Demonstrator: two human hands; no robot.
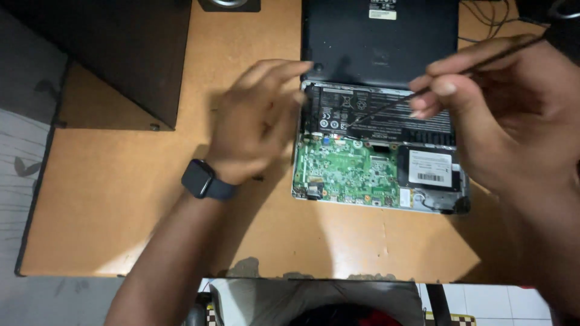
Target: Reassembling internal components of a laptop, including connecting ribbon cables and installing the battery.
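Matte tan wooden bench [121,199] carries opened laptop [377,108], green circuit board [344,169] exposed. Right hand [501,115] pinches thin dark probe [386,108]; left hand [254,121] loosely curled, empty.

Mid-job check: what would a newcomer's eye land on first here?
The opened laptop at the table's far middle, its green circuit board and black battery exposed. The right hand holds a thin dark tool with its tip over the battery; the left hand, with a dark wristwatch, hovers beside it.
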